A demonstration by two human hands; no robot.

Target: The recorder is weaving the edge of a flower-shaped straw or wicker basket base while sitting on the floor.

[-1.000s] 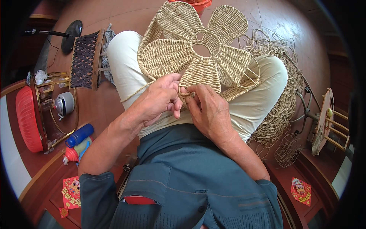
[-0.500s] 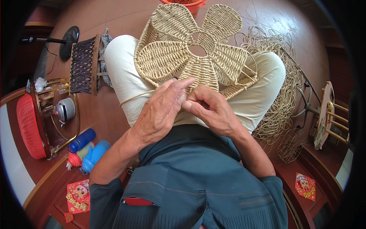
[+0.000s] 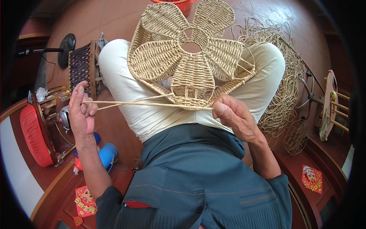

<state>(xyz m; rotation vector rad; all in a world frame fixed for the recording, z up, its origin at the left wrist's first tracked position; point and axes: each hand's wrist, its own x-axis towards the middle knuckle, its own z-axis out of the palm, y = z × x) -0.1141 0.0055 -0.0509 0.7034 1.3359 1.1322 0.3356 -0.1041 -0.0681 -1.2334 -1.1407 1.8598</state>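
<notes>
A woven straw piece shaped like a flower, with a round hole at its centre, rests over my bent legs, its lower frame partly wrapped in cord. My left hand is out to the left, fingers curled round a strand of straw cord stretched across in front of the piece. My right hand grips the other end of this stretch in a pinch, just below the right side of the piece's lower edge. A second strand runs from the left hand up toward the piece.
A heap of loose cord lies right, beside a wooden frame. On the left are a slatted woven seat, a fan stand, a red basin, a pot and a blue flask. A red container stands ahead.
My left hand has moved from the piece's lower edge far out to the left, drawing cord taut. My right hand has shifted right, and the piece sits slightly further left.
</notes>
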